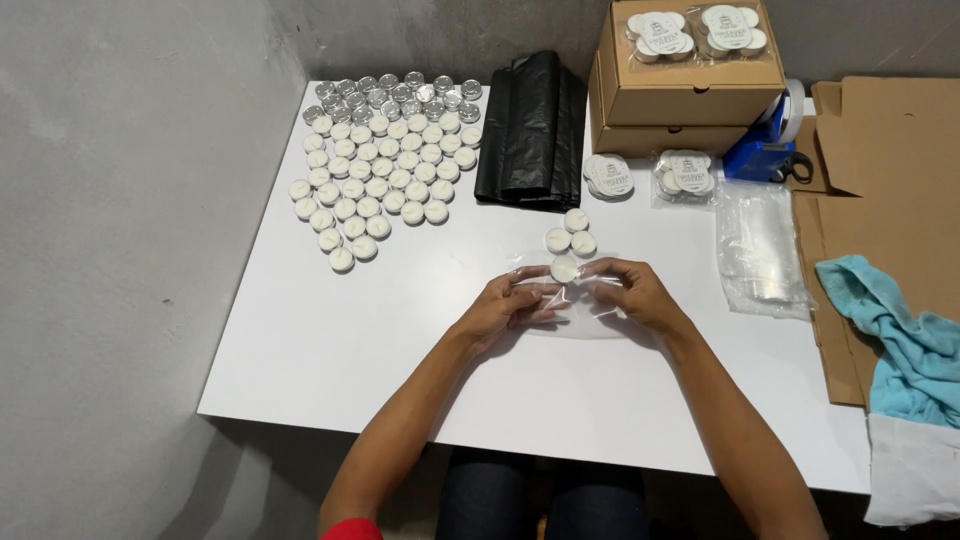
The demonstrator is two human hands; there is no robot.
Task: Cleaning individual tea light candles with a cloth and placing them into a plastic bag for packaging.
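Nearest in, both hands are working over the white rectangular table (330, 350). The left hand (505, 305) is pinching the edge of a thin clear plastic bag (580, 305), fingers curled closed on the film, and the right hand (632, 292) is gripping the opposite edge the same way. Between the fingertips, a small round white tealight candle (565, 268) is sitting right at the bag's mouth. The step seems to want the film held taut and the opening wide, so the candle is going in flat. Just beyond, three more white tealights (570, 232) are waiting close together. Farther back, a big cluster of white tealights in rows (385, 170) is filling the left, beside folded black plastic bags (530, 130).
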